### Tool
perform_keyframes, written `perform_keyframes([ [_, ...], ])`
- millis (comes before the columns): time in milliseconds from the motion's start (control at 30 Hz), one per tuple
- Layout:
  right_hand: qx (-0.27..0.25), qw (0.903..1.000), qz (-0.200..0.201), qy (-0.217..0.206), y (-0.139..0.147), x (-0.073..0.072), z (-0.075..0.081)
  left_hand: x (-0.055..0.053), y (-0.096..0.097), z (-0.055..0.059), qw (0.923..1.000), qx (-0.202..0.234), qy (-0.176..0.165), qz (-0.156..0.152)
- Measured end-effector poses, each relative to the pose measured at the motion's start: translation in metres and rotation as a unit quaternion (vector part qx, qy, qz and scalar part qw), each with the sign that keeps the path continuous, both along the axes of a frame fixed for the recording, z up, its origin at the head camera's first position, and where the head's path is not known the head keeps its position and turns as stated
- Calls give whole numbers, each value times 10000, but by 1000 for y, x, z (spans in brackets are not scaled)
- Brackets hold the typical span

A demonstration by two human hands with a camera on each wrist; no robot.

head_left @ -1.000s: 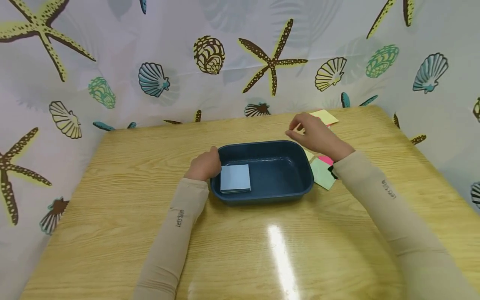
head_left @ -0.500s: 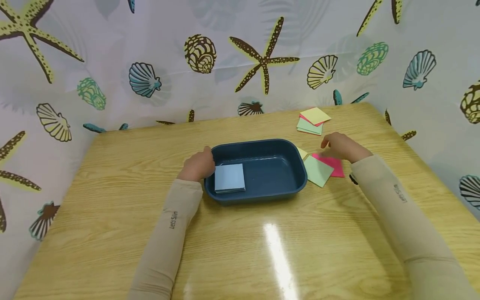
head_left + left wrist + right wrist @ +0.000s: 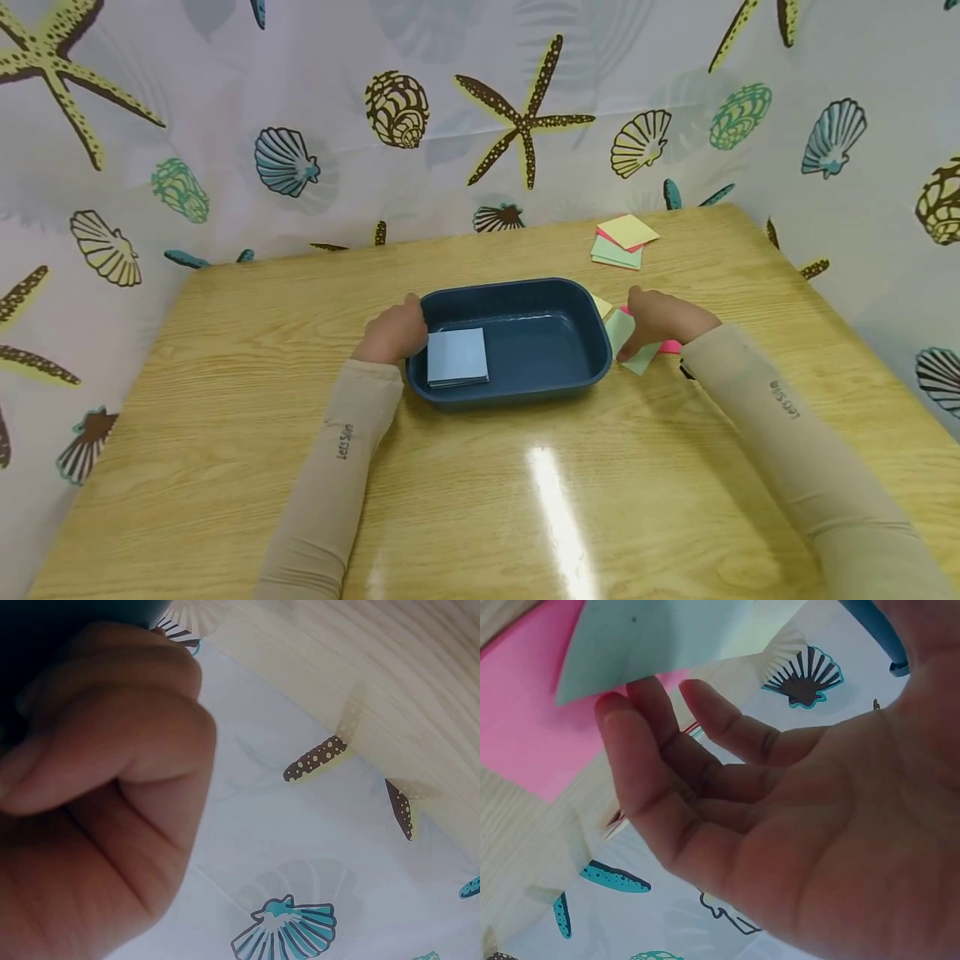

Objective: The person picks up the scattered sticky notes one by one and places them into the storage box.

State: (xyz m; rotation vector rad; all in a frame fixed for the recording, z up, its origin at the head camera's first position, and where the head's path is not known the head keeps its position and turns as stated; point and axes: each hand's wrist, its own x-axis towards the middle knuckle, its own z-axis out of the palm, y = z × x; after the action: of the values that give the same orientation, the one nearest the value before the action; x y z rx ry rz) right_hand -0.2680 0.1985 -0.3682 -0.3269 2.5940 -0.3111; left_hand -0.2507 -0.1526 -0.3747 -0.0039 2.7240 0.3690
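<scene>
My left hand (image 3: 393, 332) grips the left rim of a dark blue rectangular tub (image 3: 540, 354); in the left wrist view its fingers (image 3: 142, 727) are curled at the tub's dark edge. Inside the tub, at its left end, lies a stack of light blue square paper notes (image 3: 457, 357). Right of the tub, my right hand (image 3: 663, 321) is over a pale green note (image 3: 641, 361), its thumb by the near edge. The right wrist view has loosely bent fingertips touching the green note's edge. Beneath and beside it lie a pink note (image 3: 532, 720) and a yellow note (image 3: 602, 306).
A small pile of yellow, pink and green notes (image 3: 628, 232) lies at the back right of the wooden table (image 3: 262, 333). A white cloth (image 3: 337, 83) printed with shells and starfish hangs behind and at the sides.
My right hand has moved from beside the back pile down to the green and pink notes, its fingers spreading over the green one. My left hand stays on the tub's rim.
</scene>
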Motion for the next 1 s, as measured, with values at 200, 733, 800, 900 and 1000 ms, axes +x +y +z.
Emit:
perform_keyframes([
  [200, -28, 9999, 3, 120, 1, 1, 0, 1, 1, -2, 10000, 1, 71, -15],
  [733, -310, 9929, 666, 940, 1, -4, 4, 0, 0, -3, 9999, 8, 123, -56],
  [800, -352, 9914, 587, 1118, 3, -5, 2, 1, 0, -2, 9999, 4, 129, -56],
  [900, -471, 9892, 403, 1324, 9, -7, 0, 1, 0, -2, 9999, -1, 113, -47],
  [1000, -623, 9874, 277, 1427, 14, -11, -2, 1, 1, -2, 10000, 8, 95, -25],
])
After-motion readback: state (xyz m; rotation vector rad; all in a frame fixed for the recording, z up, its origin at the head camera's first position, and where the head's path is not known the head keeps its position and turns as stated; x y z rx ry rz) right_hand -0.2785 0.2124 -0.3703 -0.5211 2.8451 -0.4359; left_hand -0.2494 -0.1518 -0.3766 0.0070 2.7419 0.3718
